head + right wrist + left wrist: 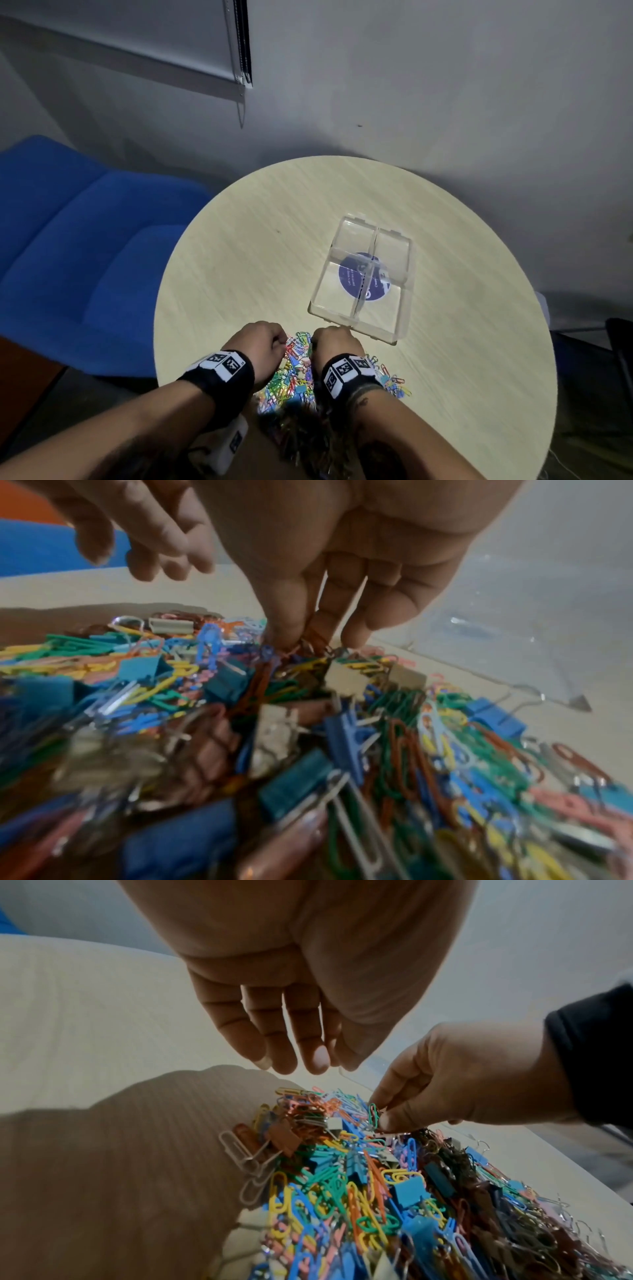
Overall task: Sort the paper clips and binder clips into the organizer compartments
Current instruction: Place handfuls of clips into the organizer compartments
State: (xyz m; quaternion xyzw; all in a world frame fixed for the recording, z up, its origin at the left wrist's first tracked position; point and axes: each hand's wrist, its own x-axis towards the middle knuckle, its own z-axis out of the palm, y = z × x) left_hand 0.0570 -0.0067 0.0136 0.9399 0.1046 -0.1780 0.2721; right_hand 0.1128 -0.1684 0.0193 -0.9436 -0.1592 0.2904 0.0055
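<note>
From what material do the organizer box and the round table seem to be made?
Organizer box: seemingly clear hard plastic, glossy; the table and a purple round label show through its walls.
Round table: pale wood-look top, matte, with fine straight grain lines; whether it is real wood or laminate, I cannot tell.

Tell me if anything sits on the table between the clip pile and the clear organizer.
Nothing visible does. Only bare table separates the pile of clips from the organizer, whose near corner sits just beyond the right hand. Its four compartments look open on top.
</note>
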